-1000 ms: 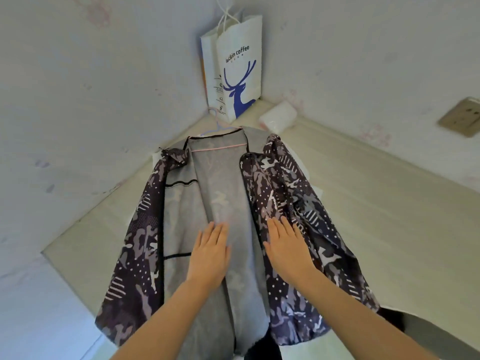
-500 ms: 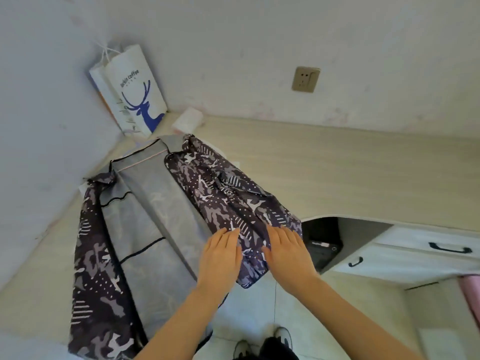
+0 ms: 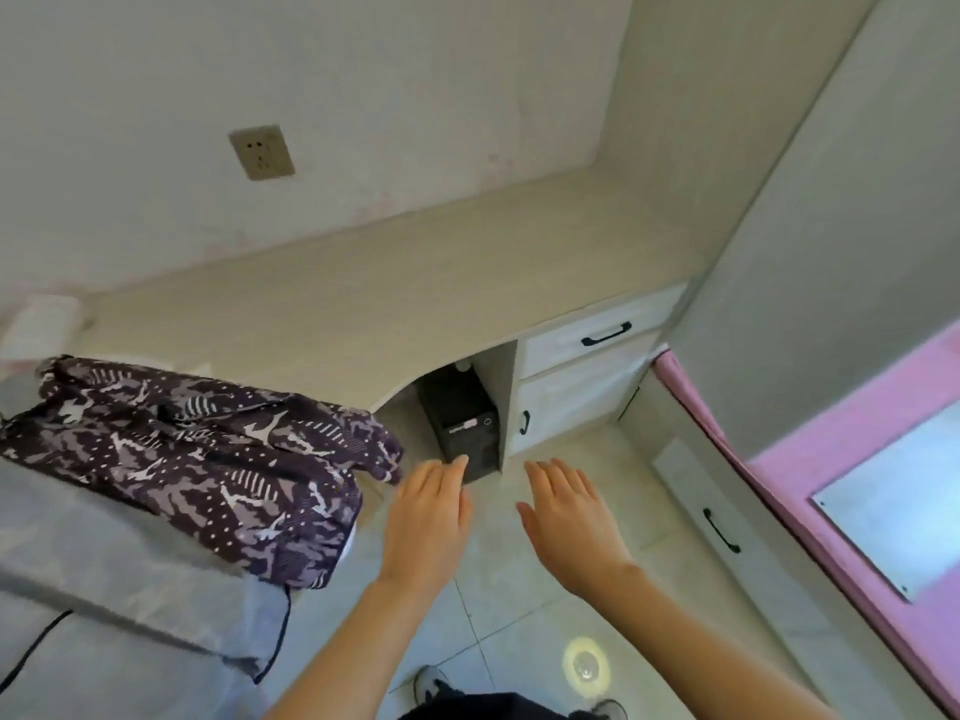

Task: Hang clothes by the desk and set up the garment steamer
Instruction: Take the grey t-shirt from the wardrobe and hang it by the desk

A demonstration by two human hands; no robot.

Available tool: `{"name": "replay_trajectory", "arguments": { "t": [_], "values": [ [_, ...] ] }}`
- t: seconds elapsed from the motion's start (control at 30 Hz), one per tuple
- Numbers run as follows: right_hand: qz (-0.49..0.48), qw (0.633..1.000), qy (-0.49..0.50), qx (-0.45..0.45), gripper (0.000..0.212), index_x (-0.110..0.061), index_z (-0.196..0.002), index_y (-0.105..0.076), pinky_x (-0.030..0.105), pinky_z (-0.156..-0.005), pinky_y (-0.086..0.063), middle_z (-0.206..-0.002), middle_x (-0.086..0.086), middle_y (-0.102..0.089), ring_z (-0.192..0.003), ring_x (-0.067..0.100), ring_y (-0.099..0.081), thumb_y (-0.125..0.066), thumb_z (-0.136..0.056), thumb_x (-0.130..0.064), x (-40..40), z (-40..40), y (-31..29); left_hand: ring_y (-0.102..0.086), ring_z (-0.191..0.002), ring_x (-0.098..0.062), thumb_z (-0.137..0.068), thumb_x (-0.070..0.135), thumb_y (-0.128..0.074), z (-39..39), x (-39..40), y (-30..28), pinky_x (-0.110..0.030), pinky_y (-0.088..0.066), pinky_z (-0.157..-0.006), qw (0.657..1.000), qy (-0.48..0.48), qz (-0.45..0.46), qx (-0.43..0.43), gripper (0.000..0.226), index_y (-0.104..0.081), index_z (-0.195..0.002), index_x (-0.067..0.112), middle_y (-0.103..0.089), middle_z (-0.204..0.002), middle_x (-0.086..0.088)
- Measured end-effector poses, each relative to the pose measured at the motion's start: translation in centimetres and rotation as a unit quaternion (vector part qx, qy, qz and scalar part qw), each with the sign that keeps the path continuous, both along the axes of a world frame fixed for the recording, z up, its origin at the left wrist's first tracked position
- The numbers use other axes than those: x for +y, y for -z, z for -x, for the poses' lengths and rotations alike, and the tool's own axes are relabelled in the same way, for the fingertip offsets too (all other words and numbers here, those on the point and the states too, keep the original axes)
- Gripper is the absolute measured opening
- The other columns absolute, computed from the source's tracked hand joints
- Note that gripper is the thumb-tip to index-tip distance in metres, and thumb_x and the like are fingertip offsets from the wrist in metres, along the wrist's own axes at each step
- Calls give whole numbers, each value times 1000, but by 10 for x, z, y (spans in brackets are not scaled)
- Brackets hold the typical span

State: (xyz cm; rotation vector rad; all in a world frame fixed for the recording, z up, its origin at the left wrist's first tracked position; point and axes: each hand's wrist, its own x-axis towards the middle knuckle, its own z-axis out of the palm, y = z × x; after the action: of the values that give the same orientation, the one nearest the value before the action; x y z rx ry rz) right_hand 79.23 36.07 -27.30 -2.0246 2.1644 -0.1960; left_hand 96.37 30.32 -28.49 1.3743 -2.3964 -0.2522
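Observation:
A purple camouflage jacket (image 3: 197, 459) with a grey lining (image 3: 104, 589) lies spread over the left end of the pale wooden desk (image 3: 415, 283) and hangs over its front edge. My left hand (image 3: 428, 517) is in the air just right of the jacket's hem, fingers straight, touching nothing. Beside it, my right hand (image 3: 569, 517) is also flat and empty above the tiled floor. No garment steamer is in view.
A dark box-shaped unit (image 3: 462, 428) stands in the knee space under the desk. White drawers with black handles (image 3: 605, 335) sit to its right. A wall socket (image 3: 262, 152) is above the desk. A pink-covered bed (image 3: 857, 459) is at the right.
The view has swung right, away from the paper bag. Both hands have come off the jacket and moved right, now hovering over the floor in front of the desk opening.

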Motion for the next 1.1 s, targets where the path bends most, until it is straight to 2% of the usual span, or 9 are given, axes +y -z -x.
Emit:
{"name": "replay_trajectory", "arguments": {
  "t": [0.1, 0.23, 0.33, 0.43, 0.6, 0.77, 0.87, 0.97, 1.1],
  "values": [
    [-11, 998, 56, 9, 53, -10, -142, -40, 44, -114, -28, -144, 10, -46, -136, 29, -38, -43, -98, -40, 38, 51, 2, -64, -99, -23, -81, 14, -72, 61, 26, -4, -34, -56, -77, 998, 55, -8, 9, 39, -64, -118, 6, -68, -101, -5],
    [-10, 993, 120, 18, 51, -8, -131, -52, 46, -106, -41, -132, 11, -57, -127, 31, -50, -56, -91, -40, 89, 116, 5, -62, -108, -21, -84, 18, -69, 137, 60, 3, -35, -54, -89, 991, 132, -18, -2, 41, -61, -123, 7, -68, -112, -5],
    [-12, 987, 158, 23, 52, -7, -128, -56, 45, -103, -44, -127, 11, -61, -123, 31, -54, -62, -88, -40, 125, 160, 10, -60, -113, -21, -91, 22, -60, 191, 79, 13, -36, -51, -95, 985, 173, -18, -12, 39, -59, -127, 8, -66, -118, -5],
    [-15, 982, 187, 34, 52, -7, -129, -54, 45, -105, -42, -128, 10, -59, -126, 31, -51, -60, -89, -40, 156, 199, 16, -60, -112, -23, -95, 28, -44, 242, 99, 17, -37, -51, -93, 977, 212, -22, -14, 40, -59, -126, 8, -67, -116, -5],
    [-22, 967, 252, 23, 53, -8, -136, -45, 46, -111, -34, -137, 11, -52, -133, 31, -42, -52, -94, -39, 204, 255, 21, -58, -115, -24, -93, 25, -55, 312, 131, 25, -37, -50, -94, 962, 269, -29, -25, 39, -58, -128, 9, -66, -118, -4],
    [-43, 952, 303, 13, 54, -7, -139, -42, 47, -112, -32, -140, 11, -49, -135, 32, -39, -49, -95, -39, 235, 298, 27, -55, -119, -22, -94, 34, -32, 364, 145, 26, -36, -49, -94, 950, 304, -49, -58, 49, -57, -130, 11, -63, -124, -1],
    [-45, 943, 328, 13, 54, -7, -138, -43, 46, -111, -33, -138, 11, -51, -134, 33, -40, -50, -95, -38, 241, 322, 28, -53, -123, -22, -94, 27, -47, 390, 144, 30, -35, -49, -93, 942, 326, -48, -65, 41, -55, -131, 12, -61, -129, -2],
    [-45, 935, 351, 17, 53, -5, -135, -47, 46, -108, -37, -133, 12, -55, -130, 33, -45, -55, -92, -36, 239, 346, 31, -54, -124, -23, -87, 20, -64, 420, 138, 30, -35, -49, -92, 936, 341, -49, -65, 44, -57, -130, 11, -61, -130, -3],
    [-47, 927, 373, 18, 55, -5, -133, -49, 46, -106, -40, -131, 11, -57, -127, 33, -48, -59, -89, -35, 226, 386, 31, -56, -122, -24, -85, 20, -67, 472, 123, 33, -35, -48, -96, 925, 375, -20, -65, 43, -60, -126, 9, -63, -127, -4]
  ]
}}
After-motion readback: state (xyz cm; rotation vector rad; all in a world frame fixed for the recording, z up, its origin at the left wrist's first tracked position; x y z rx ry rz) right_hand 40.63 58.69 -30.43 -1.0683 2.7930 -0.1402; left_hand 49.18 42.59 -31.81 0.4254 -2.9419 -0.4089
